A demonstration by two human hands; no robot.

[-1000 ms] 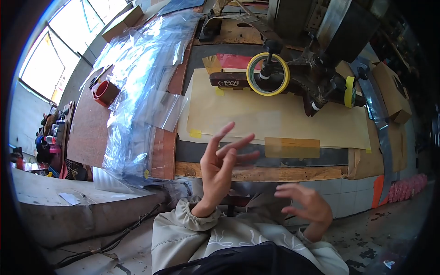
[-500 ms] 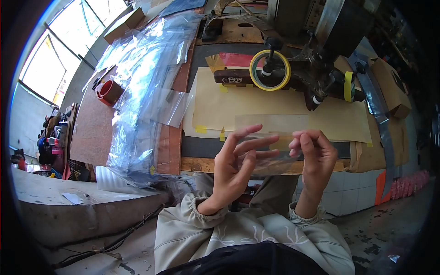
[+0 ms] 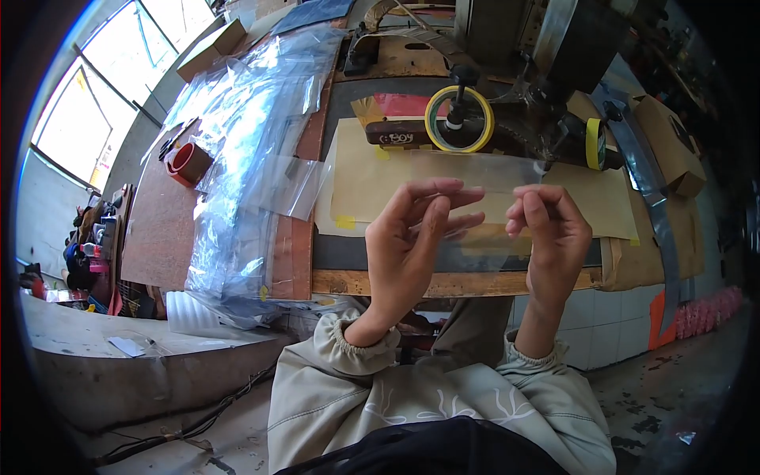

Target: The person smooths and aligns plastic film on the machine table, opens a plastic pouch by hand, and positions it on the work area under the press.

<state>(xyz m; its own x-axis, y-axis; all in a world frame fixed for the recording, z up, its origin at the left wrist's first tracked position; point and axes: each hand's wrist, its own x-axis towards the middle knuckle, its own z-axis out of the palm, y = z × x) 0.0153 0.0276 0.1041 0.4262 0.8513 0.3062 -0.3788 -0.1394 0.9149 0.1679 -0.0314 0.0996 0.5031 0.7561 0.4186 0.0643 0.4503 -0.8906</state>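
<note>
We see the left hand (image 3: pixel 412 237) and the right hand (image 3: pixel 550 229), empty and spread a second ago, now raised above the workbench edge (image 3: pixel 451 283), each pinched on one end of a clear plastic bag (image 3: pixel 483 186) stretched flat between them (its lower edge is hard to trace). The bag sits before the tape roll (image 3: pixel 459 119), so handling has begun.

You held a clear, glossy plastic bag (image 3: pixel 483 202) above matt brown paper (image 3: pixel 475 198) and the bench's rough wooden edge (image 3: pixel 451 283).
</note>
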